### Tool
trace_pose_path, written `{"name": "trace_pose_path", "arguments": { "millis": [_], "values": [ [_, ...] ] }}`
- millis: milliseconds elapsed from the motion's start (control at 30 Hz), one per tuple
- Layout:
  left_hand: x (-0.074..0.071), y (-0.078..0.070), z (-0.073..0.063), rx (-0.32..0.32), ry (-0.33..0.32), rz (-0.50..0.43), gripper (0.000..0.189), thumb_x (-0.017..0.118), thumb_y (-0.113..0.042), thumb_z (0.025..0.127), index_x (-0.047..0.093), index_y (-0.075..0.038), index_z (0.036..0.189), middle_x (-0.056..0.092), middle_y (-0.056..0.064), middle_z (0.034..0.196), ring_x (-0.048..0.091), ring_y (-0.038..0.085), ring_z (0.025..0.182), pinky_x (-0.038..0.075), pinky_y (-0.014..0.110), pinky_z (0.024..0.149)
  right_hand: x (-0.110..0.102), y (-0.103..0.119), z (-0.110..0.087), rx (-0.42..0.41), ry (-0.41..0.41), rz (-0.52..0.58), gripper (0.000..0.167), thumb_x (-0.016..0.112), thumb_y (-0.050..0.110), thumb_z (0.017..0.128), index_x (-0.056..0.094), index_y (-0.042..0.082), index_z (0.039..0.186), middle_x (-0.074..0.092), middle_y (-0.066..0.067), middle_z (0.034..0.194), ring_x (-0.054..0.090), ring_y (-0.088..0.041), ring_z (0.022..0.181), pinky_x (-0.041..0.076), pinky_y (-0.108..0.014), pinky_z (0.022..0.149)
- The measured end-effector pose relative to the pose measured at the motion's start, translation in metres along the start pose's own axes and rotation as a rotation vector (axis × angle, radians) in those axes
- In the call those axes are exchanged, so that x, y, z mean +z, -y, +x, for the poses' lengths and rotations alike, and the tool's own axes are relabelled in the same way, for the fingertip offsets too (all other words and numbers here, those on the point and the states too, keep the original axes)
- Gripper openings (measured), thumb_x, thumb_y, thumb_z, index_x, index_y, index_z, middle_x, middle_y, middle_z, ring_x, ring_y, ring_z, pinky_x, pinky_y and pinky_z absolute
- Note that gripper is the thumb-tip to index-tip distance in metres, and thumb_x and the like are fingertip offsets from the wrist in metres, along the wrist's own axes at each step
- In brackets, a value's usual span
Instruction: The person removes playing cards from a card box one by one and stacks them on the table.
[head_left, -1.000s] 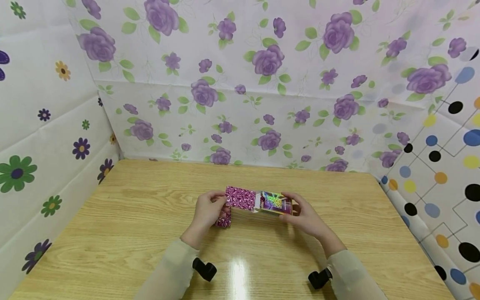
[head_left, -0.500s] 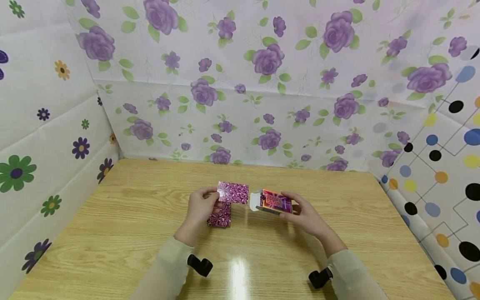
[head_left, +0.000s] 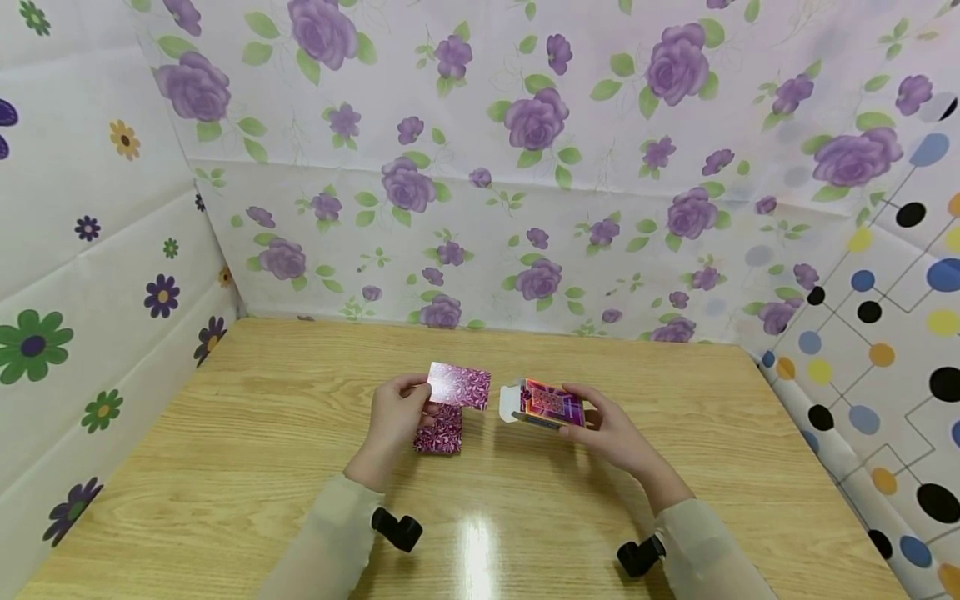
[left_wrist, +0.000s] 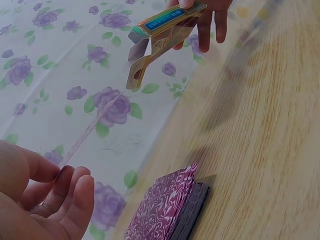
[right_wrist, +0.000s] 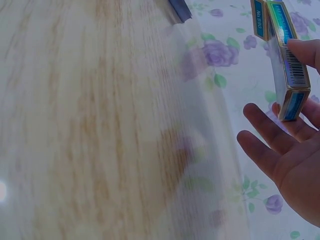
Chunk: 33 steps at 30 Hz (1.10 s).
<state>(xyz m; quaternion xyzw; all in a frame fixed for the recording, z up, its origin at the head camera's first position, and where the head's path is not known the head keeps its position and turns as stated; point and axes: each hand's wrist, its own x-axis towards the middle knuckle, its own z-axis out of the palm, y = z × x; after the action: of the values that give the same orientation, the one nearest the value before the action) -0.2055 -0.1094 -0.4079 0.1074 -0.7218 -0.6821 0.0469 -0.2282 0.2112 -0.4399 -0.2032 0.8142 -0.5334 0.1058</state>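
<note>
My left hand [head_left: 399, 412] pinches a purple-and-white patterned playing card [head_left: 461, 387] between thumb and fingers. In the left wrist view the card [left_wrist: 92, 127] shows edge-on as a thin line above the table. Below it a stack of matching cards [head_left: 439, 432] lies on the wood, and the left wrist view shows the stack's thickness [left_wrist: 167, 207]. My right hand [head_left: 611, 427] grips a shiny, colourful card box [head_left: 552, 403] by its right end, thumb on the near side. The box's white flap [head_left: 510, 403] hangs open toward the left hand, apart from the card.
Both hands work over a light wooden table [head_left: 300, 467]. A floral cloth [head_left: 480, 242] hangs behind its far edge, and patterned cloths [head_left: 892, 333] stand at the sides. Black wrist cameras [head_left: 397, 528] are strapped on both sleeves.
The left hand has drawn the card leftward, away from the box's open end, uncovering the flap. More of the stack underneath shows. The right hand keeps its place, with the box tilted slightly.
</note>
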Motion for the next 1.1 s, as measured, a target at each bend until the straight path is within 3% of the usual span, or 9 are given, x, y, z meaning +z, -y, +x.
{"name": "trace_pose_path", "arguments": {
  "millis": [367,733,1100],
  "values": [
    [-0.0028,0.0056,0.0047,-0.006,-0.018,-0.031,0.027,0.051,-0.003,0.092,0.06,0.007,0.115,0.064,0.015,0.083,0.064,0.017,0.061,0.058,0.029,0.055,0.0006,-0.0011,-0.0002,0.003,-0.011,-0.01,0.066,0.069,0.024,0.087,0.037,0.017,0.144,0.035,-0.017,0.145,0.057,-0.036,0.114,0.051,-0.028,0.086],
    [-0.0051,0.0072,0.0075,-0.036,-0.005,-0.02,0.03,0.049,-0.003,0.093,0.058,0.006,0.121,0.063,0.018,0.093,0.066,0.017,0.066,0.06,0.034,0.065,0.0012,0.0006,0.0006,-0.005,-0.003,-0.014,0.065,0.068,0.024,0.087,0.037,0.016,0.143,0.036,-0.019,0.143,0.057,-0.035,0.112,0.051,-0.027,0.085],
    [-0.0053,0.008,0.0078,-0.035,-0.005,-0.035,0.031,0.047,0.0,0.093,0.057,0.01,0.121,0.062,0.02,0.095,0.065,0.018,0.065,0.059,0.033,0.063,0.0012,0.0026,-0.0001,0.001,-0.001,-0.007,0.066,0.068,0.023,0.087,0.036,0.014,0.144,0.035,-0.019,0.144,0.056,-0.036,0.113,0.051,-0.027,0.085]
  ]
}}
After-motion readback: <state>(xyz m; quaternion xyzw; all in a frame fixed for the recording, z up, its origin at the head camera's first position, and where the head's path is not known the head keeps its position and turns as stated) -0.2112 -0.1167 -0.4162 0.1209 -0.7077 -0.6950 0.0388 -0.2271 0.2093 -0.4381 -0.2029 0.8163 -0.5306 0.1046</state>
